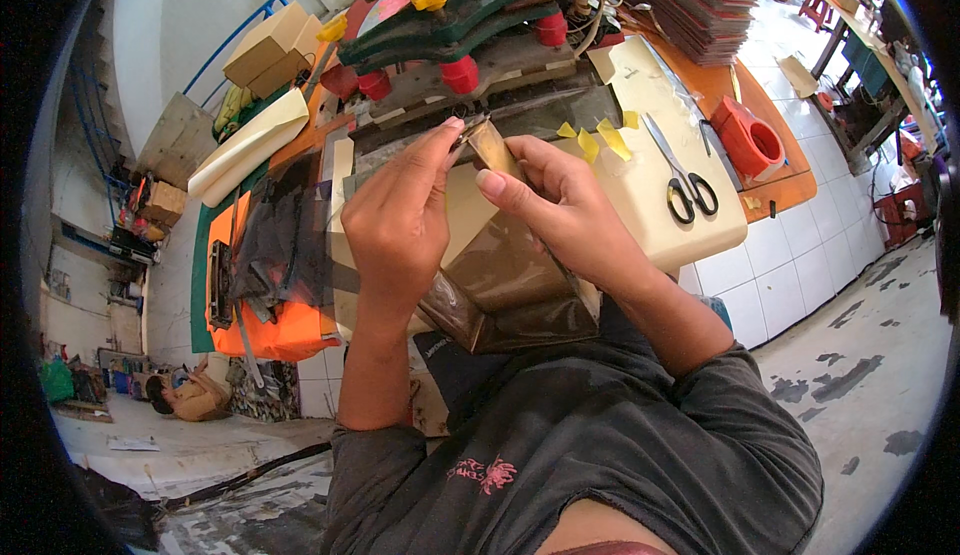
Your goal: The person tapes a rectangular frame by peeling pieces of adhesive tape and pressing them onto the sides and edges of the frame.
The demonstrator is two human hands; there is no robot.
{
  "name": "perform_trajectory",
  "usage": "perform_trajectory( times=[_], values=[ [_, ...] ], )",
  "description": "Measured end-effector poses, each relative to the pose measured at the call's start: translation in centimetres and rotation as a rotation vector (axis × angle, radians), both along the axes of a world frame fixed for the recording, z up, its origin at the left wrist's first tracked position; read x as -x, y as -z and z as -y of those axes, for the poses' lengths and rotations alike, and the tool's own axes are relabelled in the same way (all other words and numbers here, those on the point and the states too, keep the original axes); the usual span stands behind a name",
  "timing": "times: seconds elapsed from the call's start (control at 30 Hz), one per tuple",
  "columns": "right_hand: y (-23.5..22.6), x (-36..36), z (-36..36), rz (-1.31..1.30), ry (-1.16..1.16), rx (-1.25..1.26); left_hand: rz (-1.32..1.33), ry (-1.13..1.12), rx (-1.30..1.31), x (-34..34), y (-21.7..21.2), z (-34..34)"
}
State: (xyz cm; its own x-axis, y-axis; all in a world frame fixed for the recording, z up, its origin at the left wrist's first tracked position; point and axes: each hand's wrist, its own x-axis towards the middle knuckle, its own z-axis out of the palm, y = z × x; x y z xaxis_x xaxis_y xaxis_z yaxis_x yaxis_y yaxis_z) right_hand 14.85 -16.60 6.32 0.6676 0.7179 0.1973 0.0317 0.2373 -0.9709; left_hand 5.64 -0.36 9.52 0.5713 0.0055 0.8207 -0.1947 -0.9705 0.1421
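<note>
My left hand (398,223) and my right hand (556,209) both hold a folded brown sheet of shiny leather-like material (505,280) in front of my chest. The fingertips of both hands pinch its upper corner (487,143), left thumb and forefinger from the left, right thumb from the right. The lower part of the sheet hangs folded below my hands, over the edge of a cream-coloured work board (660,205).
Black-handled scissors (684,183) and yellow scraps (600,141) lie on the board. A green machine with red and yellow knobs (440,25) stands behind. A red container (748,141), stacked dark sheets (700,0), cardboard boxes (268,47), dark material on orange cloth (275,255).
</note>
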Motion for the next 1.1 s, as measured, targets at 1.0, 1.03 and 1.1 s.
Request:
perform_trajectory(
  times=[1.0, 1.03, 1.1],
  values=[
    [2.2, 0.7, 0.3, 0.099, 0.019, -0.124, -0.145, 0.218, 0.259, 1.2, -0.6, 0.2],
    [2.1, 0.8, 0.2, 0.099, 0.019, -0.124, -0.146, 0.236, 0.276, 1.2, -0.6, 0.1],
    [1.9, 1.1, 0.2, 0.094, 0.028, -0.157, -0.143, 0.245, 0.275, 1.3, -0.5, 0.0]
  ],
)
